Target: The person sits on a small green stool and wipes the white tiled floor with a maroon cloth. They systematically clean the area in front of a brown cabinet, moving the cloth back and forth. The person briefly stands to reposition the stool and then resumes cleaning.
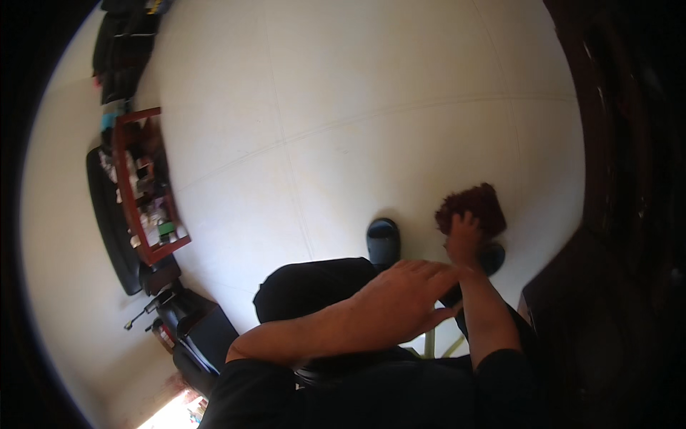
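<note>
My left hand (pixel 412 295) reaches across my body, palm down, thumb apart from the fingers. Its fingertips meet the edge of my right forearm in the picture; whether they touch it I cannot tell. Lower down, my right hand (pixel 465 236) is over a dark red shaggy cloth or mat (pixel 482 206), fingers spread across its near side. Whether the hand grips it or only rests there is unclear. A dark slipper (pixel 383 241) on one foot stands left of the cloth. Another dark slipper (pixel 492 258) shows partly behind my right hand.
Pale tiled floor (pixel 364 123) stretches ahead. On the left stands a red-framed, glass-topped table (pixel 153 182) with assorted items, beside dark seats (pixel 110 220). Dark brown furniture (pixel 605 257) rises close on my right. Yellow-green legs (pixel 430 343) show under me.
</note>
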Demonstrator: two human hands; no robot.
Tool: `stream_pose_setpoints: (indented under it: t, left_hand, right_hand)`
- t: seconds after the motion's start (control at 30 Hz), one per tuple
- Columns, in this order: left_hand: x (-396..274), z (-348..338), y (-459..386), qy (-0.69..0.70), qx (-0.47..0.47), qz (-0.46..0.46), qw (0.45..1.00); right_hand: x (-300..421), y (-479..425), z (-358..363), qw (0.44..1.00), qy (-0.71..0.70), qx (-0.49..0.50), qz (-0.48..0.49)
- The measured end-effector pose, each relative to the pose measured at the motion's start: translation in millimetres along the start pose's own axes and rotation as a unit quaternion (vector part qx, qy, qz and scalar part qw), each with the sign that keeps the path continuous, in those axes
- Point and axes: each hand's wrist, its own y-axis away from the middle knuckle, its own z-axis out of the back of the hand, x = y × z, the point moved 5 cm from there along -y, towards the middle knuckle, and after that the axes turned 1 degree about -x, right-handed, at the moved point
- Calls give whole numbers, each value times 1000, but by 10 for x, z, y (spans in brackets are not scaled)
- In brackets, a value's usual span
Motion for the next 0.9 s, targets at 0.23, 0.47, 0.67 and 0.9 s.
stream_pose_setpoints:
  t: [0.23, 0.47, 0.67, 0.9]
  left_hand:
    - [99, -52, -28, 7, 75, 49, 996]
    - [243, 39, 21, 51, 93, 10, 994]
    - [400, 29, -100, 146, 86, 50, 984]
    - [351, -168, -88, 165, 17, 60, 984]
  right_hand:
    - [327, 505, -461, 994, -59, 80, 47]
    - [329, 161, -465, 965, -237, 103, -55]
    - [804, -1317, 71, 867, -488, 88, -52]
    - [1263, -2115, 2812, 749, -612, 245, 73]
